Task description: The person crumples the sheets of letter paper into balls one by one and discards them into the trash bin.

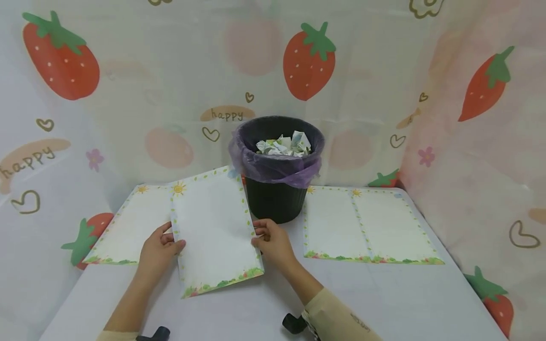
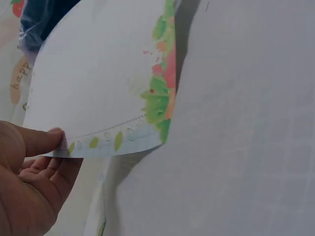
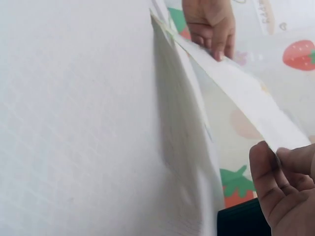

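Between both hands a sheet of paper with a leaf-and-flower border is held up, tilted, above the table. My left hand pinches its left edge, thumb in front and fingers behind; the left wrist view shows this grip on the sheet closely. At the opposite edge my right hand pinches the paper, thumb and fingers on either side, as the right wrist view also shows on the sheet. Behind the sheet stands a black bin with a purple liner, holding crumpled paper.
Another bordered sheet lies at the left, partly hidden by the held one. Two more sheets, one nearer the bin and one farther right, lie side by side. A strawberry-print backdrop encloses the white table.
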Demonstrator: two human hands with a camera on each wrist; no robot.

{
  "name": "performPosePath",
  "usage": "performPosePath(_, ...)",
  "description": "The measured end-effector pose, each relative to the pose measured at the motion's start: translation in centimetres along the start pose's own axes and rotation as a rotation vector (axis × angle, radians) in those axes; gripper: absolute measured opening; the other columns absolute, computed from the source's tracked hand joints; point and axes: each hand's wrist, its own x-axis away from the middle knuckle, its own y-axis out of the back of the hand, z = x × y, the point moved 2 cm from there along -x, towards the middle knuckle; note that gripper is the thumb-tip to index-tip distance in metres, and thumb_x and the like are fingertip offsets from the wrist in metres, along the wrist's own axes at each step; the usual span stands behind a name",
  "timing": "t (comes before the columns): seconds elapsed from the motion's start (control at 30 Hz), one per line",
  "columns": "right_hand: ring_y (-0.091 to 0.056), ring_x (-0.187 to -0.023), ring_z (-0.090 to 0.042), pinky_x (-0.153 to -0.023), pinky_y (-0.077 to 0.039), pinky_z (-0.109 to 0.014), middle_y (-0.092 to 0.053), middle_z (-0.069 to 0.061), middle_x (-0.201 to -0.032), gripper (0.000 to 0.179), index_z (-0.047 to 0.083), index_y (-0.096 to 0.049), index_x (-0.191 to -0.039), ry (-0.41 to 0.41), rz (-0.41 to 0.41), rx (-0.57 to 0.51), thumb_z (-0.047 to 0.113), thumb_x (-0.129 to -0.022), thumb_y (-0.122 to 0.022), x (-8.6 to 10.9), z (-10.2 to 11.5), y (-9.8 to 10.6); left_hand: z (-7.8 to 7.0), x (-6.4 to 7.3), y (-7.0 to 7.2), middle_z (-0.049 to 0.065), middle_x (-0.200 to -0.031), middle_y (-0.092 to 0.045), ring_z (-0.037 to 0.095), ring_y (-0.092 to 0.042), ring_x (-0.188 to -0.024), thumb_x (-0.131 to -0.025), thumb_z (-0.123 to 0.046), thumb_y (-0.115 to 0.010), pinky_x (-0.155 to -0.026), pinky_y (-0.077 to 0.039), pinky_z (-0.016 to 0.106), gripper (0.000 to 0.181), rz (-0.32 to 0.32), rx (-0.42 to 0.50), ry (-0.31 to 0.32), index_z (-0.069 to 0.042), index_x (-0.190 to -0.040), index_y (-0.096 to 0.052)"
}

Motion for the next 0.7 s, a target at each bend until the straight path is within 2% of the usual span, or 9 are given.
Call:
performPosePath(0.1, -0.067, -0.081, -0.013, -0.064, -0.055, -0.021, -0.072, -0.008, -0.103, 0.038, 0.006, -0.065, -0.125, 0.022, 0.040, -0.028, -0.002, -0.089, -0.075, 0.5, 0.2, -0.1, -0.5, 1.0, 0.8, 0.017, -0.116, -0.070, 0.000, -0.065, -0.085, -0.097, -0.020, -0.073, -0.072, -0.054, 0.016, 0.077, -0.030, 0.007, 0.006, 0.002, -0.158, -0.031)
performPosePath(0.27, -0.068, -0.080, -0.013, -0.063, -0.057, -0.022, -0.072, -0.008, -0.105, 0.044, 0.009, -0.063, -0.130, 0.049, 0.112, -0.067, -0.003, -0.089, -0.075, 1.6, 1.1, -0.5, -0.9, 2.9, 2.5, 0.005, -0.104, -0.071, 0.001, -0.063, -0.082, -0.096, -0.020, -0.075, -0.072, -0.055, 0.017, 0.073, -0.061, 0.038, 0.010, 0.002, -0.154, -0.037)
performPosePath(0.47, -0.069, -0.081, -0.012, -0.066, -0.060, -0.027, -0.069, -0.006, -0.107, 0.052, 0.014, -0.058, -0.139, 0.114, 0.185, -0.049, 0.000, -0.092, -0.073, 2.9, 2.6, -0.2, -1.8, 4.9, 4.0, -0.007, -0.096, -0.068, -0.001, -0.066, -0.083, -0.095, -0.014, -0.075, -0.074, -0.057, 0.016, 0.064, -0.088, 0.135, -0.078, 0.006, -0.145, -0.042)
performPosePath(0.7, -0.070, -0.084, -0.015, -0.069, -0.062, -0.036, -0.069, -0.007, -0.109, 0.054, 0.016, -0.054, -0.142, 0.218, 0.151, -0.027, 0.001, -0.093, -0.072, 3.8, 4.4, 2.0, -5.4, 6.0, 4.3, -0.005, -0.098, -0.068, 0.002, -0.067, -0.086, -0.092, -0.012, -0.078, -0.075, -0.057, 0.015, 0.054, -0.083, 0.229, -0.192, 0.004, -0.135, -0.050)
